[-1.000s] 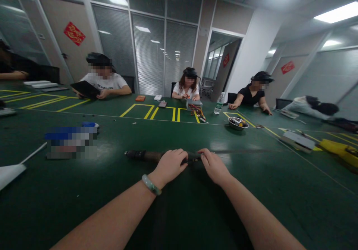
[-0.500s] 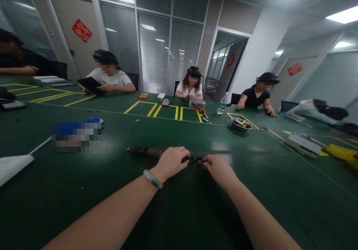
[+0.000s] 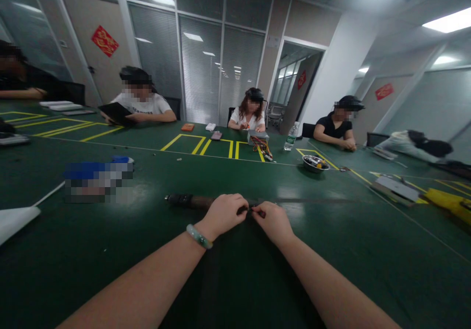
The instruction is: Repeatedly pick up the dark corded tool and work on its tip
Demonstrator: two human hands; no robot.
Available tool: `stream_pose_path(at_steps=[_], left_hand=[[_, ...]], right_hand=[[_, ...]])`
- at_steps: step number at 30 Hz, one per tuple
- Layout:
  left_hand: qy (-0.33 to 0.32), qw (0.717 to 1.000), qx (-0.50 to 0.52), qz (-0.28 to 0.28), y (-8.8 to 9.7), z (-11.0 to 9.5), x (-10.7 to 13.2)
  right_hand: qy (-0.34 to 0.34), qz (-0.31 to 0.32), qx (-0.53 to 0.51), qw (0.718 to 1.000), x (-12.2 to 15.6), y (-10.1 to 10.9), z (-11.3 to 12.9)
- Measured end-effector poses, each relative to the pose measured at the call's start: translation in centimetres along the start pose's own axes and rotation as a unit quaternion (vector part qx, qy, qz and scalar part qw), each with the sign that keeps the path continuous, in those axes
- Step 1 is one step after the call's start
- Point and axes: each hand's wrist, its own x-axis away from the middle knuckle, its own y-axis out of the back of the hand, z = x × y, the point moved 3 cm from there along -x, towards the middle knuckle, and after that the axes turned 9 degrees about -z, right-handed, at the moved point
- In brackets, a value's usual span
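Observation:
A long dark cylindrical tool (image 3: 201, 202) lies on the green table, its small metallic tip pointing left. My left hand (image 3: 225, 215), with a green-and-white bangle (image 3: 199, 236) on the wrist, is closed over the tool's right-hand part. Close beside those fingertips, my right hand (image 3: 273, 222) is closed in a pinch at the tool's right end. What sits between the right fingertips is too dark and small to make out. Both hands hide much of the tool's right portion.
Across the table sit several people. A metal bowl (image 3: 315, 164) of small parts, a water bottle (image 3: 291, 136) and a grey box with coloured wires (image 3: 258, 138) stand further back. At left lie a blurred-out blue and white item (image 3: 98, 177) and a white object (image 3: 18, 222).
My right hand has moved left along the tool, closing the gap to my left hand and covering the small bright bits seen there before. My left hand keeps its hold.

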Motion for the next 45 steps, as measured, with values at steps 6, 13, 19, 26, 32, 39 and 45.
stream_pose_path(at_steps=[6, 13, 19, 26, 32, 39, 45], left_hand=[[0.006, 1.0, 0.004, 0.003, -0.01, 0.1, -0.02], [0.011, 1.0, 0.007, 0.007, 0.24, 0.1, 0.05], [0.0, 1.0, 0.014, 0.006, 0.05, 0.27, 0.11], [-0.005, 1.0, 0.019, -0.002, -0.35, 0.45, 0.09], [-0.019, 1.0, 0.011, -0.013, -0.48, 0.41, 0.1], [-0.019, 1.0, 0.008, -0.023, -0.57, 0.41, 0.2], [-0.012, 1.0, 0.016, -0.017, -0.74, 0.57, 0.27]], right_hand=[[0.002, 0.015, -0.007, 1.0, -0.03, -0.28, 0.2], [-0.013, 0.012, -0.03, 0.999, 0.06, 0.04, 0.14], [-0.018, 0.021, -0.048, 0.998, 0.14, 0.0, -0.13], [-0.02, 0.008, -0.04, 0.999, 0.12, -0.27, -0.1], [0.005, -0.006, -0.014, 1.0, 0.05, -0.69, -0.09], [0.046, -0.007, 0.03, 0.998, 0.08, -0.62, 0.26], [0.084, -0.012, 0.084, 0.993, 0.25, -0.5, 0.6]])
